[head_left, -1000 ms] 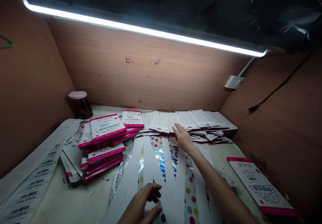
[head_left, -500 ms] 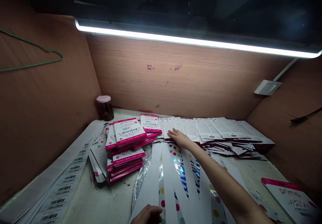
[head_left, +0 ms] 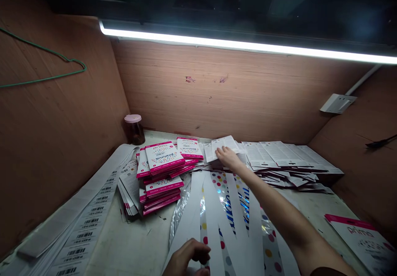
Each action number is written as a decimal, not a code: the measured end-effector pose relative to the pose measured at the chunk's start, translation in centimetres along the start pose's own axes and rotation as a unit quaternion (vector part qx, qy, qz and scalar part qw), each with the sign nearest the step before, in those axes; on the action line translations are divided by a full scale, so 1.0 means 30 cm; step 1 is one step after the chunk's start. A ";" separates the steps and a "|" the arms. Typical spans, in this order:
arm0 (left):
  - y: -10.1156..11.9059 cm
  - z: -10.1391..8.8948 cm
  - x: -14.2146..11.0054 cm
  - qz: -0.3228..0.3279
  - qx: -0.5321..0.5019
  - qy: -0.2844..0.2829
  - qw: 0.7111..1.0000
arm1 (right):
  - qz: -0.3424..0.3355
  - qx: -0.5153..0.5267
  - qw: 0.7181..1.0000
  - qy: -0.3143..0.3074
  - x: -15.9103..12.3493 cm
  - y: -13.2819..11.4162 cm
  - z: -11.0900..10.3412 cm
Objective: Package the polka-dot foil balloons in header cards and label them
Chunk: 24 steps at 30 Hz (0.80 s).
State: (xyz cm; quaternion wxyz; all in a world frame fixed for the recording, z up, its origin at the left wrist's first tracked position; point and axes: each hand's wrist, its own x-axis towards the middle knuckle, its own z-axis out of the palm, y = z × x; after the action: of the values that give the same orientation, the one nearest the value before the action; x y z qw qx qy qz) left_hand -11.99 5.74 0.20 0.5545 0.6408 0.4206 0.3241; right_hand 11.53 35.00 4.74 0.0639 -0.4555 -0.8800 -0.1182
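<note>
At the back of the table my right hand (head_left: 228, 159) grips the near edge of a flat printed packet (head_left: 223, 146), white side up and tilted off the row beneath it. My left hand (head_left: 188, 257) hovers at the bottom edge, fingers curled but apart, with nothing in them. Under my right forearm lie clear dotted foil balloons (head_left: 221, 189) with blue lettering, partly covered by long white paper strips (head_left: 198, 210). Left of my right hand stand stacks of pink-and-white balloon packets (head_left: 164, 158), some with their fronts up.
More white-backed packets (head_left: 273, 154) lie overlapped along the back right. A long strip of barcode labels (head_left: 88, 220) runs down the left side. A lidded jar (head_left: 134, 130) stands in the back left corner. One pink-and-white packet (head_left: 361, 239) lies at the right front.
My right hand has taken hold of a packet and raised it from the back row. My left hand has come slightly up and right into view. The camera view has shifted slightly.
</note>
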 end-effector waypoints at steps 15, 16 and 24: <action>0.102 0.181 0.257 0.169 0.008 0.115 0.979 | 0.324 0.588 0.670 0.316 -1.043 -0.088 -0.150; 0.089 0.196 0.263 0.159 0.008 0.091 0.983 | 0.326 0.587 0.679 0.298 -1.081 -0.132 -0.126; 0.009 0.258 0.272 0.122 -0.003 0.040 0.992 | 0.314 0.555 0.750 0.174 -1.191 -0.283 -0.070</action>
State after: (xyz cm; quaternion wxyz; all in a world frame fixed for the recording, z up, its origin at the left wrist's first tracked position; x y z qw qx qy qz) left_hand -1.56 9.66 -1.31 0.4956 0.6722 0.3602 0.4156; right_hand 25.22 1.62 -2.36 0.4911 -0.5623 -0.5714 0.3408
